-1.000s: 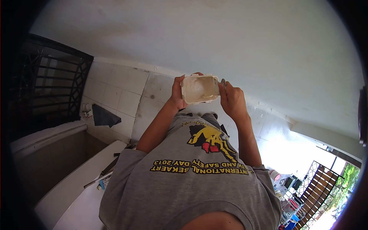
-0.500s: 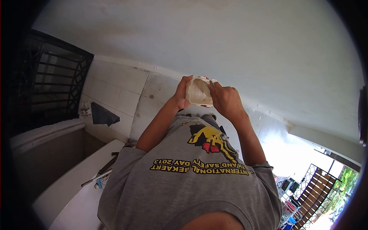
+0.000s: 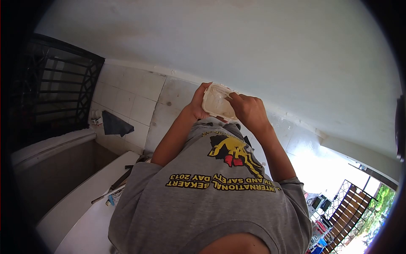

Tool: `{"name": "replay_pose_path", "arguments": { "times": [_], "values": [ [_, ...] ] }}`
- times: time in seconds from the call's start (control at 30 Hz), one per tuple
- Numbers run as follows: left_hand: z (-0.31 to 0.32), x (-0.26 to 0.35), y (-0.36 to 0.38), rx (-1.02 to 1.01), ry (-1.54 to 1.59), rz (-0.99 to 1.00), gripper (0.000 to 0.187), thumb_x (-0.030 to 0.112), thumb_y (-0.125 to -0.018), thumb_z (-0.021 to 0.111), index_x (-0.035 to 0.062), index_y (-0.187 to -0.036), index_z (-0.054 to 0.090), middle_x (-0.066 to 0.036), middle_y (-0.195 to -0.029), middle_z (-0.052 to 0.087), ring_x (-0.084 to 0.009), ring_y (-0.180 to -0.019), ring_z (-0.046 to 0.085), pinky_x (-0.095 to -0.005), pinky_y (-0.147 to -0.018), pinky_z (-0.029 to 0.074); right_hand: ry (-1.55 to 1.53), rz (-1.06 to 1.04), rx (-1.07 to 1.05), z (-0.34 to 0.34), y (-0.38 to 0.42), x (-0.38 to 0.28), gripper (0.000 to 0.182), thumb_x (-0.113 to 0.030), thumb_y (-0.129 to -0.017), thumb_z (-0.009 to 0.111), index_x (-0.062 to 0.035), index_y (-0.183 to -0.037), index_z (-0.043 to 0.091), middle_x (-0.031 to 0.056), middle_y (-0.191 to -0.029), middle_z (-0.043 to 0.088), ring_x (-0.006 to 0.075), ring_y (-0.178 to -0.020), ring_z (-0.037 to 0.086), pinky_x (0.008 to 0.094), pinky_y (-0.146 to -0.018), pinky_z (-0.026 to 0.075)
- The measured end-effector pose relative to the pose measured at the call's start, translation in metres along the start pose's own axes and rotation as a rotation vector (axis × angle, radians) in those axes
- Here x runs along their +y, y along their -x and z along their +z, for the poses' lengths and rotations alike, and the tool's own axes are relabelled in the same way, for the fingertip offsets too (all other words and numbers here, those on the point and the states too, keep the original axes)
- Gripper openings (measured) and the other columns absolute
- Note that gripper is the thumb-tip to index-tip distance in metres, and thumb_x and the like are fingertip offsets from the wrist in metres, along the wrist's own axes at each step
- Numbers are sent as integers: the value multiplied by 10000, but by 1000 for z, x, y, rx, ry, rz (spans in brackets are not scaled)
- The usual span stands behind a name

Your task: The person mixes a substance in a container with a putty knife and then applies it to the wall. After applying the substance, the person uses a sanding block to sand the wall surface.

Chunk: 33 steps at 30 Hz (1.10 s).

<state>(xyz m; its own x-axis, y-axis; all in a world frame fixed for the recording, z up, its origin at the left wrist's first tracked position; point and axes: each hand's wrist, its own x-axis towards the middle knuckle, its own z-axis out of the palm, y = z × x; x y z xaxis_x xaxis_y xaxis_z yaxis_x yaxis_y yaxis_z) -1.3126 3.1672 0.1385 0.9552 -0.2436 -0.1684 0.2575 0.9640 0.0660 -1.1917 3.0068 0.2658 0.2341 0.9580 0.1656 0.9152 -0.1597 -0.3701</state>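
Observation:
My left hand (image 3: 199, 102) grips the left side of a small cream-coloured plastic tub (image 3: 206, 101), thumb near its top corner. The tub is tilted so its inside faces me, and a whitish, paste-like smear coats the bottom and walls. My right hand (image 3: 250, 111) is at the tub's right side, fingers pressed together with their tips over the opening. What those fingers hold, if anything, is too small and hidden to name. Both hands are raised in front of my grey T-shirt (image 3: 203, 207), close to the pale wall (image 3: 237, 42).
White wall tiles (image 3: 135, 108) run behind the hands. At left are a black metal grille (image 3: 63, 84) and a dark cloth-like piece (image 3: 116, 123). Tools (image 3: 112, 192) lie on a white surface (image 3: 89, 230) below. A slatted gate (image 3: 349, 213) and assorted items (image 3: 319, 233) stand at lower right.
The tub has shifted slightly left and turned, showing more of its inside. My right fingers have drawn back a little from deeper in the tub towards its right rim.

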Motion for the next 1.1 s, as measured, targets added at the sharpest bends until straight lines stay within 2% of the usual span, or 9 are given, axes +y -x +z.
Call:
{"name": "replay_pose_path", "arguments": {
  "times": [0.13, 0.3, 0.43, 0.6, 0.7, 0.8, 0.9, 1.03, 1.1],
  "values": [
    [2, 3, 3, 2, -63, -97, 762, 624, -925, 379, 58, -1420, 498, -201, -1364, 571, -451, -1188, 603, -742, -854, 502, -19, 7, -75, -6, 5, -5, 203, -80, -850, 653, -50, -1051, 652, 123, -717, 653, 303, -636, 676, 402, -541, 520],
    [1, 4, -2, 35, -222, -109, 761, 622, -933, 343, 52, -1406, 515, -196, -1348, 581, -432, -1161, 623, -740, -824, 514, 58, -57, -172, -18, 13, -18, 343, -73, -822, 653, -61, -1164, 624, 142, -768, 634, 309, -674, 683, 403, -581, 536],
    [1, 6, -3, 147, -293, -129, 732, 601, -938, 363, 53, -1394, 530, -184, -1336, 591, -387, -1152, 634, -679, -832, 538, 114, -117, -232, -20, 17, -23, 384, -82, -826, 655, -77, -1207, 607, 135, -797, 625, 296, -692, 685, 393, -601, 550],
    [-13, 4, -13, 246, -156, -75, 697, 577, -940, 403, 57, -1381, 545, -179, -1342, 592, -353, -1150, 635, -612, -835, 551, 130, -245, -209, -18, 17, -21, 372, -107, -827, 661, -95, -1196, 622, 112, -790, 614, 279, -710, 684, 379, -625, 558],
    [-8, 7, -9, 229, 77, -34, 707, 585, -929, 413, 64, -1393, 533, -186, -1374, 568, -388, -1176, 619, -665, -847, 535, 86, -232, -240, -23, 19, -12, 344, -103, -827, 663, -90, -1170, 639, 98, -778, 613, 271, -704, 679, 377, -634, 555],
    [6, 6, -2, 56, -63, 79, 737, 597, -912, 428, 72, -1425, 496, -201, -1422, 522, -434, -1213, 588, -726, -852, 509, 64, -138, -233, -33, 19, 1, 305, -92, -822, 672, -72, -1126, 658, 98, -760, 633, 274, -681, 674, 383, -616, 545],
    [9, 7, -3, -65, -22, 92, 780, 614, -894, 441, 76, -1459, 450, -214, -1453, 483, -467, -1239, 561, -762, -840, 494, -16, -18, -150, -40, 16, 2, 242, -81, -825, 686, -59, -1066, 676, 112, -743, 657, 284, -651, 669, 393, -582, 530],
    [15, -1, -4, -57, -70, 182, 779, 618, -885, 447, 82, -1451, 449, -211, -1448, 482, -453, -1235, 567, -740, -842, 510, -162, -9, 26, -29, 13, -11, 157, -68, -848, 695, -61, -1004, 687, 115, -725, 675, 288, -601, 660, 403, -537, 513],
    [13, -2, -6, -42, -100, 208, 777, 620, -879, 451, 84, -1442, 454, -203, -1439, 491, -446, -1232, 570, -739, -847, 509, -127, -8, 27, -18, 13, -12, 108, -73, -867, 691, -58, -973, 685, 102, -685, 662, 282, -571, 653, 392, -514, 501]
  ]
}}
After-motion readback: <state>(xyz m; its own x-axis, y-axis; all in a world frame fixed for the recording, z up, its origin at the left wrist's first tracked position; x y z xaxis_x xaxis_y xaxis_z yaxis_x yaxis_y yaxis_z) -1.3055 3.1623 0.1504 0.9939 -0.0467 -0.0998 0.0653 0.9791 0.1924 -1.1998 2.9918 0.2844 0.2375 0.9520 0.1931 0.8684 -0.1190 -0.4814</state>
